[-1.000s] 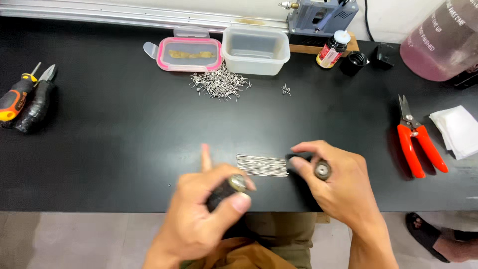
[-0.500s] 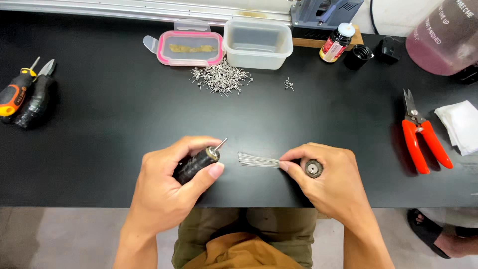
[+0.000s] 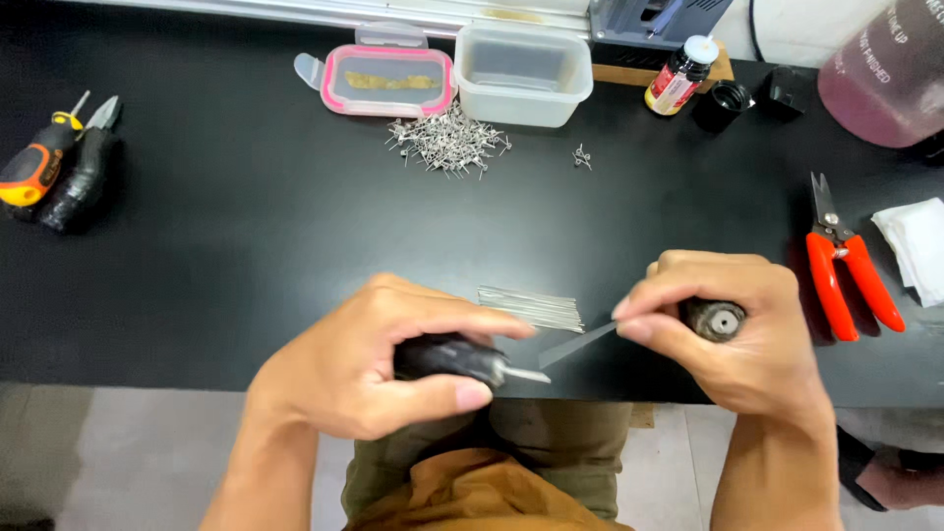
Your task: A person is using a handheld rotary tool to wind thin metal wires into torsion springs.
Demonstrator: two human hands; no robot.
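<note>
A small dark tool with a thin metal tip sits in the left hand, whose fingers and thumb are curled closed around its body so that only the tip pokes out to the right, over the near edge of the black table. The right hand is closed too: its thumb and forefinger pinch the end of a thin grey metal strip that slants down-left toward the tool's tip, while the remaining fingers wrap a dark round spool whose end faces up. Just beyond the two hands, a bundle of straight thin wires lies flat on the table. Farther back is a loose pile of small metal pins, with a few stray ones to its right. Behind the pile stand a pink-rimmed lid and a clear plastic box, and beside them a small bottle. Red-handled cutters lie to the right, near a white cloth. At the far left rest an orange-handled screwdriver and a black-handled tool.
</note>
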